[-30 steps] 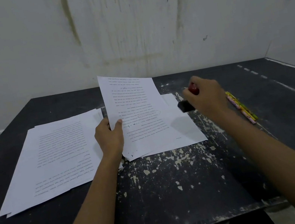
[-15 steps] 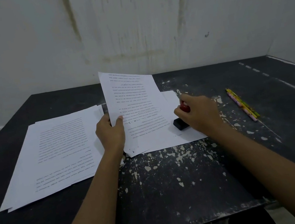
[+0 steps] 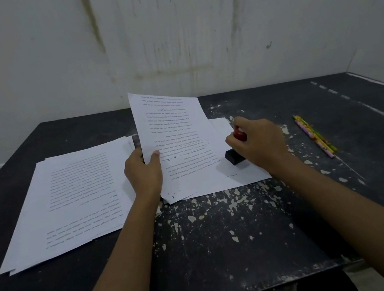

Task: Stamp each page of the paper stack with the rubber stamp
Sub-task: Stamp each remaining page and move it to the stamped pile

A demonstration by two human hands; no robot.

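Observation:
My left hand pinches the left edge of a printed sheet and holds it tilted up off the right paper stack. My right hand grips the red knob of the rubber stamp. The stamp's black base sits down on the lower right part of the stack's exposed page. A second pile of printed pages lies flat to the left of my left hand.
The black table has chipped white patches near the front. Two colourful pencils lie to the right of my right hand. A stained white wall stands right behind the table's far edge.
My right hand brought the stamp from above the table's right side leftward and down onto the page. My left hand kept the lifted sheet raised.

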